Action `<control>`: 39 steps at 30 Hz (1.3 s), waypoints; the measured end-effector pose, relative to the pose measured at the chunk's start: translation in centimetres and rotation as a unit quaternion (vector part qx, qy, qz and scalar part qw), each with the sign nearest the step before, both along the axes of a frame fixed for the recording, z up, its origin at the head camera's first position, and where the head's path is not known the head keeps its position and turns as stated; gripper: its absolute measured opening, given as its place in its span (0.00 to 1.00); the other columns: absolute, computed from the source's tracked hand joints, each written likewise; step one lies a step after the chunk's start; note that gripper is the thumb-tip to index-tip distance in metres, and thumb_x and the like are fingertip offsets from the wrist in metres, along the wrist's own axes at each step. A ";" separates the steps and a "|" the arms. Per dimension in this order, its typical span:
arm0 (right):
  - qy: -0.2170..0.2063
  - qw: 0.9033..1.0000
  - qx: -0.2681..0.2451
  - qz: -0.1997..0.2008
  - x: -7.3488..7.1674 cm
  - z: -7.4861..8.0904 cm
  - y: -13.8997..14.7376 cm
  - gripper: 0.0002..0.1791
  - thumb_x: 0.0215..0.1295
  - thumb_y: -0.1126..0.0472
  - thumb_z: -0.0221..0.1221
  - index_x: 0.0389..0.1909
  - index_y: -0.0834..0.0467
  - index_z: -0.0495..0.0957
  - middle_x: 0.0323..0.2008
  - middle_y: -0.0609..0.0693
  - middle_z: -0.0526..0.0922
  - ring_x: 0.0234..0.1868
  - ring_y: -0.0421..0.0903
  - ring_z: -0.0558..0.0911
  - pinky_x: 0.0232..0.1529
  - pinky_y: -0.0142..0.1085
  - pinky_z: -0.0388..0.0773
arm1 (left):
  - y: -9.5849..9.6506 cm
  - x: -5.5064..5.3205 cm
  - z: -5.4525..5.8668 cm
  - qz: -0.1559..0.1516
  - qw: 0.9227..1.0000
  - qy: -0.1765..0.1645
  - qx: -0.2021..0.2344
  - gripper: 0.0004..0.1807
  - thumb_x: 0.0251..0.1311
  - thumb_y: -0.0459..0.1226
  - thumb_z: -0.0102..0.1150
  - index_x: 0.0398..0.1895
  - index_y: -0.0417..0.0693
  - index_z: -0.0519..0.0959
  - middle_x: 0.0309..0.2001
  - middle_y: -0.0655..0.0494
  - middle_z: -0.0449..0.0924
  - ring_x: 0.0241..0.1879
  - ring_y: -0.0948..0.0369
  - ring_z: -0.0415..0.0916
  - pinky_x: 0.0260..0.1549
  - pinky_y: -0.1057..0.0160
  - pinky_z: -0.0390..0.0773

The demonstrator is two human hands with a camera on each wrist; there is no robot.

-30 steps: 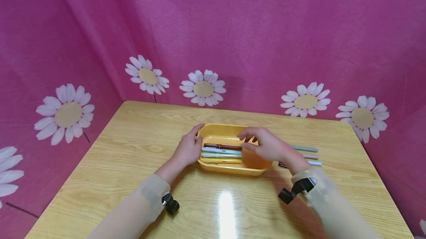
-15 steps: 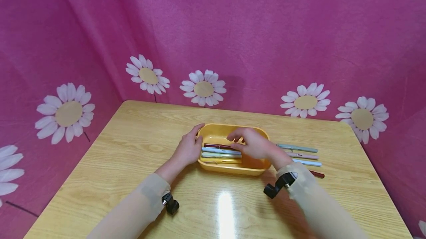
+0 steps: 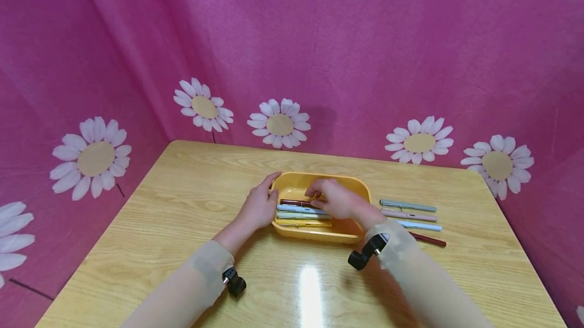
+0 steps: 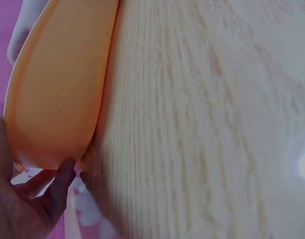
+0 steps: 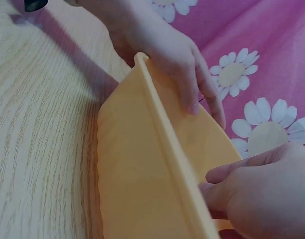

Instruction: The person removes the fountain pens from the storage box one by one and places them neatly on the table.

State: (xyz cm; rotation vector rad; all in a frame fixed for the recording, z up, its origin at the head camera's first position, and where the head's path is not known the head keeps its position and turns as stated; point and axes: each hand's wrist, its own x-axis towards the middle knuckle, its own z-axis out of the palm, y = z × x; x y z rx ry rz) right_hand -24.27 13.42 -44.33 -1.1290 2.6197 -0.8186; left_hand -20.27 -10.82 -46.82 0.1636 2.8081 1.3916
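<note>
A yellow plastic tray [image 3: 319, 237] rests on the table with several capped pens side by side in its left half. My left hand [image 3: 260, 206] grips the tray's left end; in the right wrist view its thumb hangs inside the rim. Inside the tray, my right hand [image 3: 335, 198] bends its fingers down around the right part of a dark red pen [image 3: 292, 202]. I cannot tell whether they pinch it. Below that pen lie a light blue pen [image 3: 296, 210], a pale green pen [image 3: 301, 215] and a yellow pen [image 3: 305, 223]. In the right wrist view the tray wall hides the right fingertips.
To the tray's right on the wooden table [image 3: 182, 191] lie a grey-green pen [image 3: 410, 206], a pale pink pen [image 3: 412, 215], a light blue pen [image 3: 424, 225] and a dark red pen [image 3: 431, 240]. A pink flowered curtain [image 3: 347, 54] stands behind the table.
My right hand has moved left and lower inside the tray, to the dark red pen. More of the pens on the table shows. My left hand has stayed on the tray's end.
</note>
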 end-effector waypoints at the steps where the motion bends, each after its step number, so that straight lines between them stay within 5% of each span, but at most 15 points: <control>1: 0.005 1.000 0.002 0.001 0.0 -0.1 -0.1 0.10 0.70 0.73 0.65 0.51 0.66 0.85 0.45 0.53 0.87 0.48 0.50 0.85 0.54 0.44 0.83 | 0.0 0.0 0.0 0.000 1.000 0.000 -0.001 0.28 0.82 0.37 0.45 0.82 0.53 0.64 0.69 0.41 0.76 0.68 0.48 0.73 0.69 0.44 0.69; 25: 0.036 0.999 0.005 -0.001 -0.5 -1.7 -0.8 0.11 0.66 0.77 0.65 0.46 0.64 0.86 0.40 0.52 0.88 0.44 0.45 0.85 0.49 0.41 0.84 | 0.1 0.2 0.4 0.001 1.000 0.008 -0.005 0.27 0.82 0.37 0.46 0.81 0.53 0.65 0.67 0.40 0.78 0.66 0.47 0.75 0.67 0.44 0.71; 39: 0.037 0.999 -0.030 -0.018 -0.1 -0.7 -0.2 0.12 0.69 0.77 0.62 0.49 0.64 0.86 0.41 0.51 0.82 0.44 0.47 0.81 0.49 0.43 0.82 | 0.0 0.1 0.1 0.002 1.000 0.004 -0.001 0.27 0.82 0.36 0.46 0.81 0.53 0.65 0.67 0.40 0.78 0.65 0.47 0.76 0.66 0.44 0.72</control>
